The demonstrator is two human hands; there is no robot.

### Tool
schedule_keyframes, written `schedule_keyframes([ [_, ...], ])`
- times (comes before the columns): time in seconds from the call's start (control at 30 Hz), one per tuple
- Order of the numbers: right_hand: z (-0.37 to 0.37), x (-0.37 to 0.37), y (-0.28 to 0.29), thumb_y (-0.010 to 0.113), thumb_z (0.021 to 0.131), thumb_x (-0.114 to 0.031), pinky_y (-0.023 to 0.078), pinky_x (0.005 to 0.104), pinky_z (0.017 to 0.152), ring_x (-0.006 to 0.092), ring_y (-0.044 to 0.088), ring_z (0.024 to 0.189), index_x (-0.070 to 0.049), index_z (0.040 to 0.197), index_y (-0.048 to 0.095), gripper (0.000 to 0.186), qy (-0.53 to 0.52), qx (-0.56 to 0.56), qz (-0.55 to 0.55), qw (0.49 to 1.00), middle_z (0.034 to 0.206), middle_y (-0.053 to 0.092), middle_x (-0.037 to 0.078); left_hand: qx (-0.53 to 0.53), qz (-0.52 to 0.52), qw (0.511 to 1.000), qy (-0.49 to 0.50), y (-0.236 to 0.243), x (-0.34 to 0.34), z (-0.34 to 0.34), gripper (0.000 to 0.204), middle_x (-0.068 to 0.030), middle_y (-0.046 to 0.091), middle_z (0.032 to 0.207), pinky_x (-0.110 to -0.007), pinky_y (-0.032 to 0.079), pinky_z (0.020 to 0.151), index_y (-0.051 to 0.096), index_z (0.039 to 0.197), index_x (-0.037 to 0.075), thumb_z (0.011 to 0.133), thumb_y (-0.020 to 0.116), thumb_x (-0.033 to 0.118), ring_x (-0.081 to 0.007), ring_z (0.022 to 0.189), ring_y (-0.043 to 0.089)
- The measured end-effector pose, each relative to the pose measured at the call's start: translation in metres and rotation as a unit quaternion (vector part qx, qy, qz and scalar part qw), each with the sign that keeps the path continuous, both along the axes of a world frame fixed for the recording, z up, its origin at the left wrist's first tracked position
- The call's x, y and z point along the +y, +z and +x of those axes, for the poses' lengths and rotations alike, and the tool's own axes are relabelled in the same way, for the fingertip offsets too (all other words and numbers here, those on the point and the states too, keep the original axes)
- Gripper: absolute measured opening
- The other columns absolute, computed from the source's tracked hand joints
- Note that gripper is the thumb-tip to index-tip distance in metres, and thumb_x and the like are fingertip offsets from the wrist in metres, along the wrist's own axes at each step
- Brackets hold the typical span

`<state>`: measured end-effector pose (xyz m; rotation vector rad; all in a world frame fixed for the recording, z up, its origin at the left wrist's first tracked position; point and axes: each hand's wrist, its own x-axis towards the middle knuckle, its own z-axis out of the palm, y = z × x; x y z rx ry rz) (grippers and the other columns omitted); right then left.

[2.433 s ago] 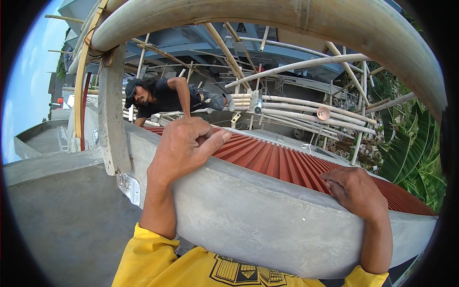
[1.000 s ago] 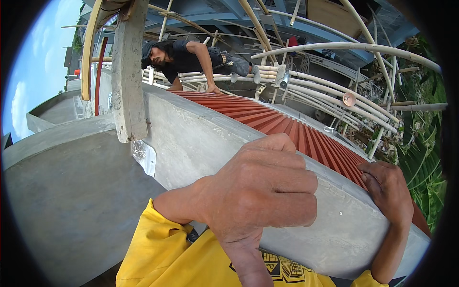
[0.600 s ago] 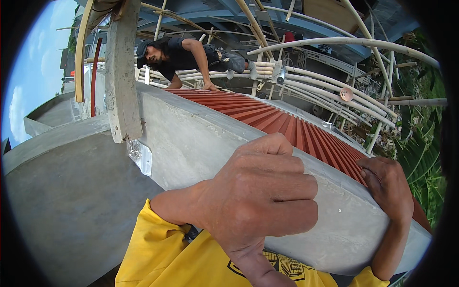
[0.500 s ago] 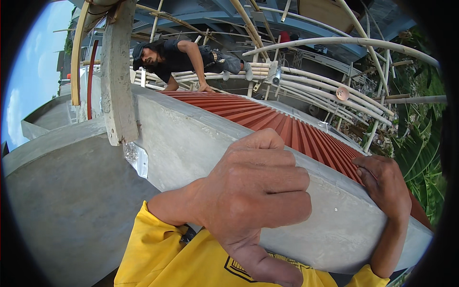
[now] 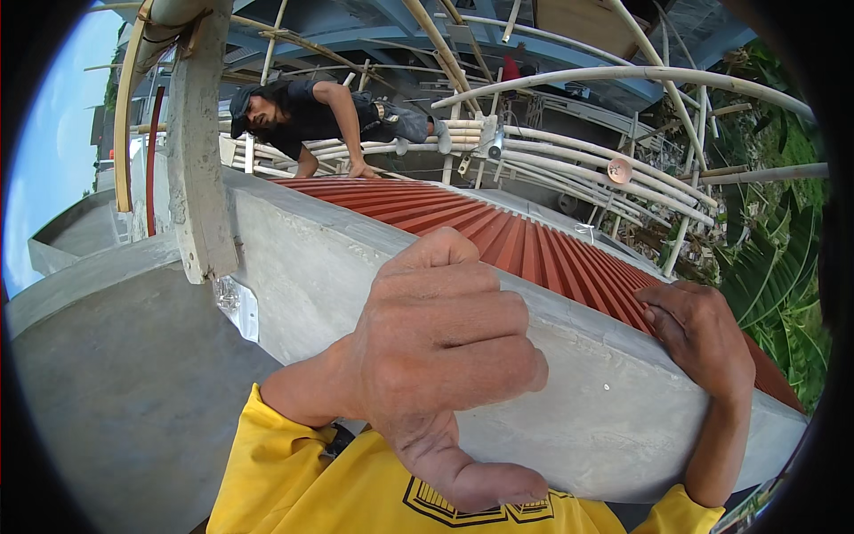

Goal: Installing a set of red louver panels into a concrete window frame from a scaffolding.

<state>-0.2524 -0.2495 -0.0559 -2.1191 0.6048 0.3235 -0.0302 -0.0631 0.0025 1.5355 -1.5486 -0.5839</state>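
Observation:
My left hand (image 5: 436, 343) hangs large in front of the grey concrete wall (image 5: 569, 418), its fingers curled into a fist and its thumb stretched downward. Whatever lies inside those fingers, if anything, is hidden. At the right, my right hand (image 5: 698, 334) reaches over the wall's top edge. Its bent fingertips press close together against the red corrugated roof sheet (image 5: 516, 236); I cannot make out whether they hold a small thing or just the sheet. The ribbed sheet runs along the wall's far side.
A person in dark clothes (image 5: 311, 111) leans over the sheet's far end, a hand on its edge. Bamboo scaffolding (image 5: 614, 169) stands beyond. A concrete post (image 5: 197, 151) rises at left, a clear plastic bag (image 5: 237, 307) by its foot. Green leaves (image 5: 765, 276) grow at right.
The whole view has shifted slightly. My left hand has moved a little left against the wall. My right hand remains at the sheet, its index finger reaching a bit farther out.

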Motion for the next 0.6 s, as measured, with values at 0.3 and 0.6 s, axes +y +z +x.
schedule_keyframes([
  [0.3, -0.004, -0.001, 0.004, 0.066, 0.079, 0.002, 0.052, 0.0413, 0.078, 0.0387, 0.066, 0.083, 0.004, 0.1, 0.068, 0.022, -0.006, 0.01, -0.016, 1.0, 0.093, 0.069, 0.022, -0.158, 0.009, 0.987, 0.036, -0.023, -0.009, 0.01, 0.039, 0.0002, 0.049, 0.055, -0.031, 0.029, 0.056, 0.066, 0.068, 0.011, 0.073, 0.075, 0.049, -0.0152, 0.05, 0.042],
  [0.6, -0.005, 0.001, 0.004, 0.067, 0.077, 0.002, 0.053, 0.0405, 0.075, 0.0366, 0.068, 0.082, 0.006, 0.098, 0.069, 0.022, -0.013, -0.017, -0.031, 0.999, 0.09, 0.07, 0.022, -0.172, 0.004, 0.984, 0.048, -0.034, -0.013, 0.014, 0.032, 0.0009, 0.047, 0.052, -0.031, 0.027, 0.054, 0.061, 0.063, 0.012, 0.072, 0.078, 0.038, -0.0143, 0.048, 0.04],
])
